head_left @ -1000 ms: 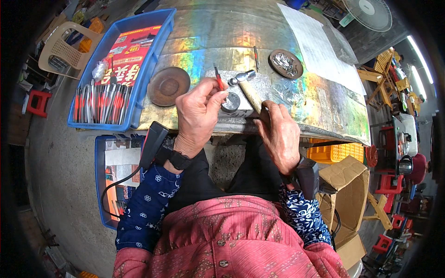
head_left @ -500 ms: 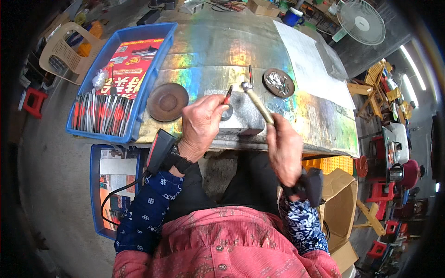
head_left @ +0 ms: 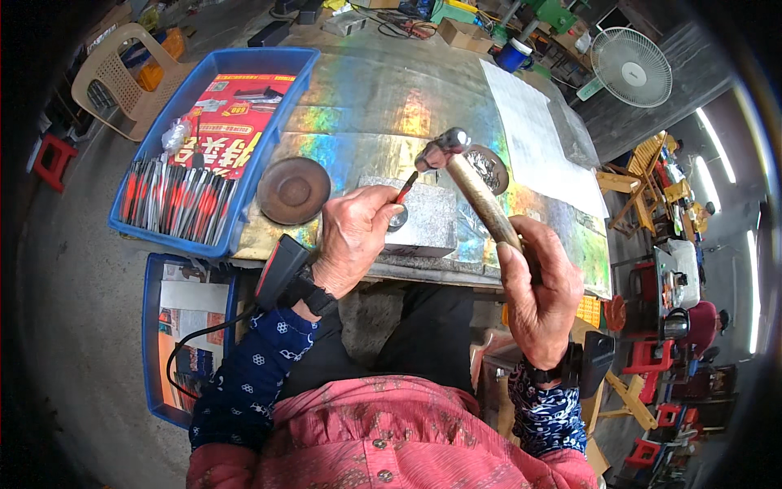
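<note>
My left hand (head_left: pixel 356 236) pinches a thin red-handled punch (head_left: pixel 406 188), its tip set on a small round metal disc (head_left: pixel 397 218) that lies on a grey steel block (head_left: pixel 428 216). My right hand (head_left: pixel 539 287) grips the wooden handle of a hammer (head_left: pixel 481 198). The hammer's metal head (head_left: pixel 441 148) hangs just above the top of the punch. Both hands work at the near edge of a shiny metal-covered table (head_left: pixel 366 122).
A round brown dish (head_left: pixel 293 190) lies left of the block, and a patterned metal disc (head_left: pixel 489 167) beyond the hammer. A blue tray (head_left: pixel 213 147) of several red-handled tools sits at left. Another blue bin (head_left: pixel 183 326) stands on the floor. A cardboard box (head_left: pixel 607 383) is at right.
The hammer head has come down and left toward the top of the punch. My left hand has stayed on the punch over the disc.
</note>
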A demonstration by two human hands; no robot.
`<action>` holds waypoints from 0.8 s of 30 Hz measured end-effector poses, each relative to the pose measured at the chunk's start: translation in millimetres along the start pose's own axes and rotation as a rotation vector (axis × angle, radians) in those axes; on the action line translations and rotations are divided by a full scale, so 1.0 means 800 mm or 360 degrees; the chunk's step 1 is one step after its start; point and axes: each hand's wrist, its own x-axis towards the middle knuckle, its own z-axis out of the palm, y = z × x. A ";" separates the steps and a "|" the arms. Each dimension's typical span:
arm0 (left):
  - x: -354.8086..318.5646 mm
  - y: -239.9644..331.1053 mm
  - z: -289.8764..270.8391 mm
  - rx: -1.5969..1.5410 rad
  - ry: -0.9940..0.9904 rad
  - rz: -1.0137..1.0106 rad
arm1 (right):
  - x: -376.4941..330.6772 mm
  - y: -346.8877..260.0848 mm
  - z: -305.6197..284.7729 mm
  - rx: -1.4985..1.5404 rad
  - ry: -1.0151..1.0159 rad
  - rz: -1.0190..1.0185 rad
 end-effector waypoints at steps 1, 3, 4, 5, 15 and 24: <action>0.001 0.000 0.000 0.0001 -0.0006 0.0003 | 0.000 -0.001 -0.001 0.0042 0.0047 -0.0012; 0.001 0.001 -0.001 0.0002 -0.0015 0.0003 | 0.001 -0.003 -0.001 0.0113 0.0115 -0.0083; 0.000 0.002 -0.002 0.0001 -0.0021 -0.0020 | 0.001 -0.005 -0.003 0.0045 0.0022 0.0006; 0.000 0.002 -0.002 -0.0005 -0.0020 -0.0040 | 0.005 -0.005 -0.004 -0.0046 -0.0077 0.0022; -0.003 0.000 0.000 -0.0008 0.0009 0.0009 | 0.008 -0.016 -0.014 -0.0086 0.0077 -0.0137; -0.002 -0.001 0.000 0.0018 0.0008 0.0007 | 0.017 -0.022 -0.022 -0.0025 -0.0116 0.0050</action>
